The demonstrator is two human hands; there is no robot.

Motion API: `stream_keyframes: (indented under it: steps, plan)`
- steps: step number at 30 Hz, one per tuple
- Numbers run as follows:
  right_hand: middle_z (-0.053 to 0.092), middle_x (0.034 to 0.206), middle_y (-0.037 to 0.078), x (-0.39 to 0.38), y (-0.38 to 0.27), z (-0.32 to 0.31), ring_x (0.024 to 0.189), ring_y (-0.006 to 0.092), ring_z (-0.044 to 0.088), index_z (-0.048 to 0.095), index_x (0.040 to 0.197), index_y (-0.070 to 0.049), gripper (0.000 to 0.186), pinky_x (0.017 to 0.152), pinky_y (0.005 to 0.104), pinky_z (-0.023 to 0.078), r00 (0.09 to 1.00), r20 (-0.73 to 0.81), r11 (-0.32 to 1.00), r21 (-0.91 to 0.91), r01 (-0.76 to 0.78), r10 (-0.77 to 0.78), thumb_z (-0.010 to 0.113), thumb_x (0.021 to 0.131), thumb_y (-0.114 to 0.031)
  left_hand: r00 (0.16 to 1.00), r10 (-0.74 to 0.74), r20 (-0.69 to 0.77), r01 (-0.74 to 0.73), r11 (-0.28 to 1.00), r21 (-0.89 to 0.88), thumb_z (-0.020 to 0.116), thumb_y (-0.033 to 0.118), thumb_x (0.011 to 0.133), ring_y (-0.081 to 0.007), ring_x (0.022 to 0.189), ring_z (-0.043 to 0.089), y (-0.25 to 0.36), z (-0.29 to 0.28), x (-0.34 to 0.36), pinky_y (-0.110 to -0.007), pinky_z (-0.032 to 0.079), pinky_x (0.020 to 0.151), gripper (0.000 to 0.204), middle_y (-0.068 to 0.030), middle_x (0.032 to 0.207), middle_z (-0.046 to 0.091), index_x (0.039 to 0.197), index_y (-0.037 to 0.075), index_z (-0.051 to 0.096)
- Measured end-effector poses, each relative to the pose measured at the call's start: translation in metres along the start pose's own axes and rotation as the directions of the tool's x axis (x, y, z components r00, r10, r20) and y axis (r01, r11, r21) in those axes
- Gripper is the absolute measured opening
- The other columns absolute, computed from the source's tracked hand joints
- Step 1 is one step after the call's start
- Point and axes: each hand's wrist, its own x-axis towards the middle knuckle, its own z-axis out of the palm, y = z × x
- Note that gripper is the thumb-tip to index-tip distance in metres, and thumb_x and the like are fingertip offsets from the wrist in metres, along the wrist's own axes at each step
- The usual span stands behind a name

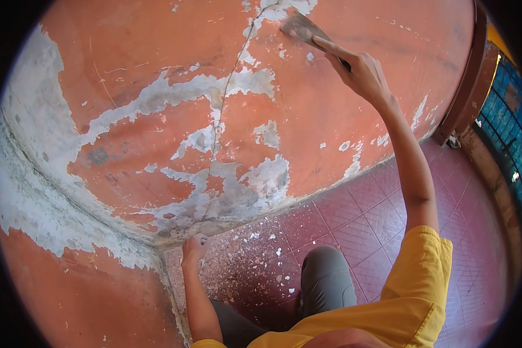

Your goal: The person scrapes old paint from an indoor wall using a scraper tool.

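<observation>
Gripping a diagonal scraper [307,30], blade pointing up-left, the right hand [361,71] is above the curled left hand [195,248].

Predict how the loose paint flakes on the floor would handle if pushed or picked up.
The flakes are probably light: small, thin-looking bits. They're likely brittle, given the jagged pieces among finer crumbs. Pushed, they'd likely scatter, since they lie loose across the tiled floor.

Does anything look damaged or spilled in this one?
Yes. A jagged crack runs down the orange wall, and pale grey patches show where paint is missing. Loose flakes litter the otherwise smooth tiled floor, near the left hand. The right hand holds a scraper near the crack's upper end.
</observation>
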Motion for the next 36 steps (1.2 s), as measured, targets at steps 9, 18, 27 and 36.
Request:
stream_keyframes:
  steps: [9, 18, 27, 36]
  plan:
    - [0.049, 0.053, 0.012, -0.052, 0.038, 0.007, 0.046, 0.0295, 0.046, 0.054, 0.126, -0.032, 0.038, 0.047, 0.0369, 0.041, 0.995, 0.073, 0.997, -0.028, -0.067, 0.068, 0.056, 0.089, -0.022, 0.997, 0.073, -0.014, -0.074, 0.997, -0.021, 0.063, 0.039, 0.076, -0.0291, 0.084, 0.064, 0.003, 0.006, 0.005, -0.038, 0.049, 0.076, 0.034, -0.0121, 0.086, 0.068, 0.091, 0.009, 0.069]
    - [0.049, 0.057, 0.016, -0.03, 0.003, -0.011, 0.048, 0.0321, 0.047, 0.057, 0.123, -0.029, 0.034, 0.05, 0.0373, 0.041, 0.965, 0.076, 0.965, 0.06, -0.255, 0.25, 0.055, 0.089, -0.022, 0.996, 0.076, -0.05, -0.075, 0.997, 0.01, 0.062, 0.036, 0.075, -0.0284, 0.085, 0.064, 0.015, 0.01, 0.006, -0.037, 0.049, 0.077, 0.031, -0.0107, 0.087, 0.068, 0.09, 0.01, 0.069]
    - [0.053, 0.061, 0.018, -0.025, -0.009, 0.012, 0.053, 0.0351, 0.05, 0.056, 0.123, -0.03, 0.033, 0.052, 0.0366, 0.042, 0.973, -0.076, 0.968, 0.146, -0.204, 0.217, 0.052, 0.091, -0.024, 0.999, 0.035, 0.015, -0.035, 0.999, -0.03, 0.063, 0.036, 0.074, -0.0274, 0.085, 0.064, 0.01, 0.002, 0.0, -0.037, 0.048, 0.077, 0.032, -0.0095, 0.088, 0.069, 0.092, 0.011, 0.069]
    - [0.047, 0.057, 0.017, -0.016, -0.014, 0.012, 0.051, 0.0331, 0.049, 0.056, 0.124, -0.03, 0.033, 0.052, 0.036, 0.041, 0.95, -0.045, 0.941, 0.159, -0.298, 0.308, 0.052, 0.092, -0.026, 0.998, 0.037, 0.057, -0.04, 0.998, 0.049, 0.062, 0.037, 0.076, -0.0293, 0.087, 0.064, 0.003, 0.002, 0.002, -0.037, 0.048, 0.079, 0.034, -0.0127, 0.09, 0.068, 0.094, 0.009, 0.069]
